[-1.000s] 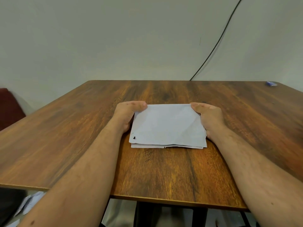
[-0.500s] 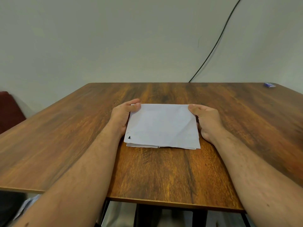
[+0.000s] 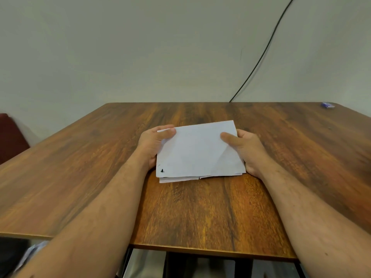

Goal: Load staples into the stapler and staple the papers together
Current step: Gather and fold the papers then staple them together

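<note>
The papers (image 3: 197,151) are being grasped at both side edges by the left hand (image 3: 153,144) and right hand (image 3: 246,150), near edge resting on the desk (image 3: 200,207).

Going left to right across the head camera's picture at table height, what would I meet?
Dark red seat → left hand → stack of papers → right hand → small blue object at the table's far right corner.

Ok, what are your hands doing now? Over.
Left hand and right hand grip the papers, one each side. No stapler in sight. Nothing in the way.
</note>
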Demonstrator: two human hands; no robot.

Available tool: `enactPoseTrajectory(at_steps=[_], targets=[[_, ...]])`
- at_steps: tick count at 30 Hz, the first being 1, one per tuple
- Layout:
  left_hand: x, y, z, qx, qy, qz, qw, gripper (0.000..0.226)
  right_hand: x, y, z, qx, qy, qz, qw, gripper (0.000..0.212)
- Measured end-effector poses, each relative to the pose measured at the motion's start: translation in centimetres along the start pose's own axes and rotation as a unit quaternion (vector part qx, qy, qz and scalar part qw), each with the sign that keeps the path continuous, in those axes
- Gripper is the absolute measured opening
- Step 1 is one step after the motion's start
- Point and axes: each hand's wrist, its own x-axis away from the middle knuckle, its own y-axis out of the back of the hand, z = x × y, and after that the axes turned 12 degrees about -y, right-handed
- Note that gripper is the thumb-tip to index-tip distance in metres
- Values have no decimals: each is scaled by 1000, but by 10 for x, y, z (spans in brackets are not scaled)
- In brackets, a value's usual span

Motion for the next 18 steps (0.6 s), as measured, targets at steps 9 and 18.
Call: enactPoseTrajectory(at_steps=[9, 18], targets=[[1, -2, 1, -6, 42, 131, 991, 39, -8, 1, 0, -35, -4, -71, 997, 24], [-5, -4, 12, -33, -80, -7, 996, 78, -4, -1, 0, -15, -18, -43, 999, 32]])
